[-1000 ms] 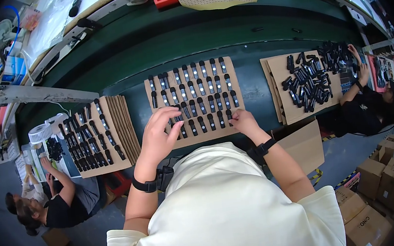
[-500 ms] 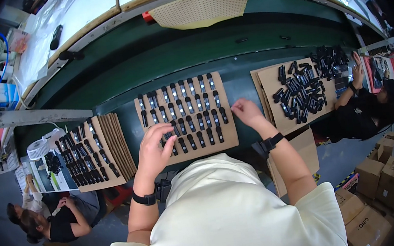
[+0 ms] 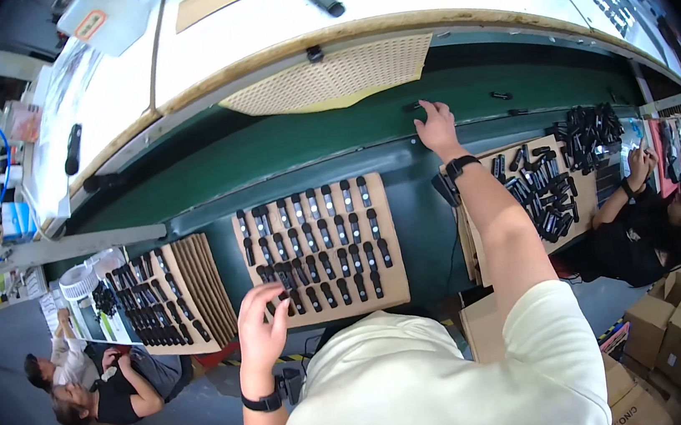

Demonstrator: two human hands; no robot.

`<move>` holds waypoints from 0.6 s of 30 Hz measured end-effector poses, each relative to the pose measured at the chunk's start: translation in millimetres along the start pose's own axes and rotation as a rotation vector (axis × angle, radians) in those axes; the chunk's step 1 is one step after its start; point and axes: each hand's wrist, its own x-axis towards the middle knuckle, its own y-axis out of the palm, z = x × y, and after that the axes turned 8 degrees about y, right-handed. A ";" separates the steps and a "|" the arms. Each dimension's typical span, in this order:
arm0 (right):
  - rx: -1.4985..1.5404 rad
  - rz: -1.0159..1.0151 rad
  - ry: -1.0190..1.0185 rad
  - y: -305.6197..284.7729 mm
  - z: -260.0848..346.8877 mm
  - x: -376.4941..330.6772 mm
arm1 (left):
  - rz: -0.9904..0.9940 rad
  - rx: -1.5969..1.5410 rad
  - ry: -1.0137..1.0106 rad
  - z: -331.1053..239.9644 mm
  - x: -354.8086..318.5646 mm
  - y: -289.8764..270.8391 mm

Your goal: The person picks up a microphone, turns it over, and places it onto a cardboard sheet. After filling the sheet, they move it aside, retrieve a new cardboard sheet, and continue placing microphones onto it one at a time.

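At black piece, right hand

The cardboard sheet looks matt and papery to me; the microphones on it pass for dark plastic, faintly glossy. On my feed the green surface is smooth with a dull sheen, the shirt soft matt cloth.

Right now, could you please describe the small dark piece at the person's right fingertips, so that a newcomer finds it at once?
Start with the long green surface below the white bench. Follow the outstretched right hand to the small dark piece showing at its left. Unlike the loose dark piece farther right, this one has a hand at it.
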 end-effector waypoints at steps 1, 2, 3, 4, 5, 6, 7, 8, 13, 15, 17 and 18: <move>-0.029 0.011 0.030 5.7 0.4 8.6 | -0.012 0.010 -0.033 -1.5 -2.5 1.0; -0.058 0.020 0.062 10.3 -0.4 15.8 | -0.023 0.020 -0.063 -2.8 -4.2 2.6; -0.062 0.010 0.073 14.7 -2.8 21.8 | -0.015 0.014 -0.052 -4.4 -5.4 4.3; -0.096 0.049 0.083 18.9 -5.6 27.1 | -0.014 0.017 -0.077 -5.7 -6.4 6.3; -0.129 0.091 0.091 21.9 -3.2 30.0 | -0.014 0.021 -0.104 -6.9 -8.0 6.6; -0.161 0.132 0.101 23.8 -1.9 32.8 | -0.013 0.025 -0.129 -7.5 -8.1 7.4; -0.164 0.121 0.116 24.9 -1.7 34.6 | -0.003 0.019 -0.115 -7.9 -7.1 8.5; -0.203 0.168 0.108 24.7 3.5 33.5 | -0.008 0.023 -0.122 -9.5 -7.6 8.8; -0.018 0.271 -0.010 20.6 20.5 22.6 | 0.011 0.007 -0.107 -11.2 0.5 12.4; 0.257 0.274 -0.049 15.5 29.3 5.8 | 0.025 -0.002 -0.091 -11.9 5.0 14.4; 0.391 0.254 -0.062 6.2 45.4 -22.2 | 0.046 -0.007 -0.053 -13.6 11.1 15.6; 0.627 0.343 0.009 0.0 46.4 -34.7 | 0.062 -0.019 -0.025 -15.2 15.1 17.4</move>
